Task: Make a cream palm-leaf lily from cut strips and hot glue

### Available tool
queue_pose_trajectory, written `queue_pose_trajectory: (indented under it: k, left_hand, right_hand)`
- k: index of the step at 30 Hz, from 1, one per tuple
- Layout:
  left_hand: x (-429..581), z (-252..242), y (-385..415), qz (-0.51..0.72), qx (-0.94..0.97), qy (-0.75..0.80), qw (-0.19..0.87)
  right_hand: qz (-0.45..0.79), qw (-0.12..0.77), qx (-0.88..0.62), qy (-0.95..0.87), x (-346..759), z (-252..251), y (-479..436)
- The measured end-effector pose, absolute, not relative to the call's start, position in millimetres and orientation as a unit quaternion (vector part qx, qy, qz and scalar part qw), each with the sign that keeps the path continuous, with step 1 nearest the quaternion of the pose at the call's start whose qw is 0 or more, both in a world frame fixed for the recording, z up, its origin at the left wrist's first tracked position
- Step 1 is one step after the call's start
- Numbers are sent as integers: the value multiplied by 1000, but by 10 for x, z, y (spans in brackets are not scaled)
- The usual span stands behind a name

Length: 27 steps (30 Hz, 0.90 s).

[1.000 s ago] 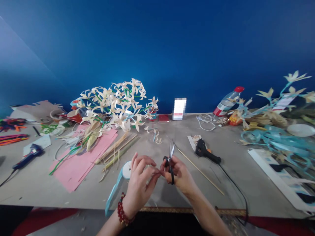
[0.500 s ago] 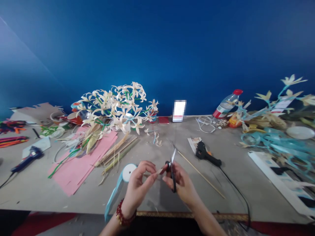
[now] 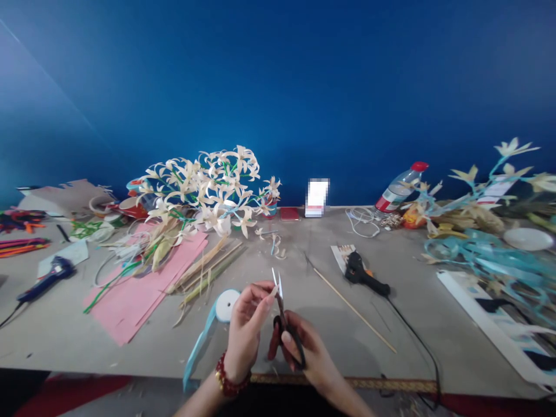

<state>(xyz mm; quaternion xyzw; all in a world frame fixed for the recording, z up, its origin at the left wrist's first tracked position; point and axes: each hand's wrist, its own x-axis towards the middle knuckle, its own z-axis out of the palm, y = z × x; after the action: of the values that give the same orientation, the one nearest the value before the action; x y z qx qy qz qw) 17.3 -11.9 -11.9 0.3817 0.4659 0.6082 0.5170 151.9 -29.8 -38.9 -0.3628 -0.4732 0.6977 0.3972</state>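
Note:
Black-handled scissors (image 3: pixel 292 341) are gripped in my right hand (image 3: pixel 308 347), thumb and fingers at the loops. Their blades point away from me, slightly parted, beside the fingertips of my left hand (image 3: pixel 248 324). That left hand pinches a small pale strip (image 3: pixel 274 291), like a piece of dried husk, close against the blades. Whether the blades touch the strip I cannot tell. Just left of my left hand lies a roll of light blue ribbon (image 3: pixel 226 306), its loose end trailing toward the table's front edge.
Right of my hands lie a thin stick (image 3: pixel 354 310) and a black glue gun (image 3: pixel 367 275). Pink paper (image 3: pixel 130 307), dried husks (image 3: pixel 212 272) and a blue glue gun (image 3: pixel 50 281) are at left. Pale handmade flowers (image 3: pixel 212 191) stand behind. A power strip (image 3: pixel 486 324) lies at right.
The scissors have swung left and toward me, so their blades now sit beside my left fingertips. My left hand has turned more upright, still pinching the pale strip.

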Motion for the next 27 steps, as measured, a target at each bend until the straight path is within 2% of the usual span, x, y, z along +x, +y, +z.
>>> queue_pose_trajectory:
  k: [17, 23, 27]
  left_hand:
    - [234, -131, -151, 617, 413, 477, 470]
    - [193, -107, -134, 614, 418, 466, 481]
    - [109, -99, -103, 590, 453, 445, 498]
  right_hand:
    - [709, 390, -385, -445, 1468, -405, -329]
    - [706, 404, -366, -452, 1491, -388, -314]
    - [711, 377, -370, -464, 1579, -382, -303]
